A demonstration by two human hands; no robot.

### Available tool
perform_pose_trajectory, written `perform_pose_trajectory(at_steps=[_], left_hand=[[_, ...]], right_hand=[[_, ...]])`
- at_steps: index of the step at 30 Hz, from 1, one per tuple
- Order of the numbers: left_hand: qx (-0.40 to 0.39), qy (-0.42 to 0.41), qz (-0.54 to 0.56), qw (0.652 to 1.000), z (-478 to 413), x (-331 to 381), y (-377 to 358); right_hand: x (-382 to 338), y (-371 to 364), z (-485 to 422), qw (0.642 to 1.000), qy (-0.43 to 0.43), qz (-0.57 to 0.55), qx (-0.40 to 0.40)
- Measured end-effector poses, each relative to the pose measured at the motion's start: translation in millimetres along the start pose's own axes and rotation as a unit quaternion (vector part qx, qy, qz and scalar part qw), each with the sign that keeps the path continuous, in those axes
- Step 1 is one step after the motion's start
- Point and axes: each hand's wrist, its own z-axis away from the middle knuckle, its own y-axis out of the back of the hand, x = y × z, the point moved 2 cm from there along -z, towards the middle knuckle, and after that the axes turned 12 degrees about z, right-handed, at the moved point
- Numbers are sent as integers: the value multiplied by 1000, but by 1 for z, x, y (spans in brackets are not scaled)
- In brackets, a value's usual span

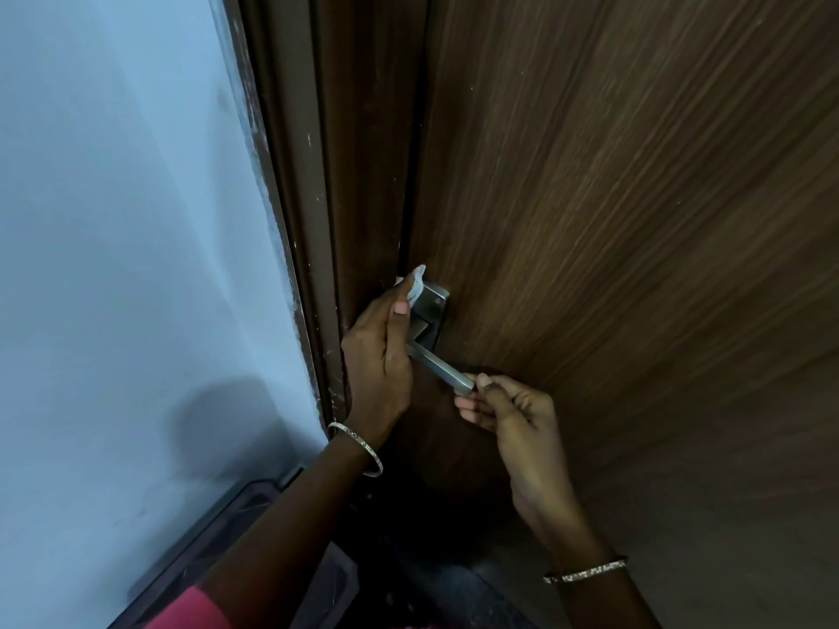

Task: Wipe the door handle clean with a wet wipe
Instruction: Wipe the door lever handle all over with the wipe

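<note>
A silver metal lever handle (442,367) juts from its back plate (433,306) on a brown wooden door (613,197). My left hand (379,351) presses a white wet wipe (415,286) against the top left of the back plate, thumb on the wipe. My right hand (513,415) pinches the free end of the lever between thumb and fingers. Each wrist carries a thin bangle.
A dark brown door frame (318,174) runs along the door's left edge, with a pale blue wall (127,242) beyond it. A dark mat or threshold (236,519) lies on the floor at the lower left.
</note>
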Motion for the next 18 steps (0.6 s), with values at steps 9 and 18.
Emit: perform_pose_trajectory(at_steps=[9, 18], left_hand=[[-14, 60, -104, 993, 17, -22, -7], [84, 330, 175, 924, 26, -30, -2]], right_hand=[[1, 0, 0, 1000, -6, -1, 4], [0, -3, 3, 1000, 6, 15, 27]])
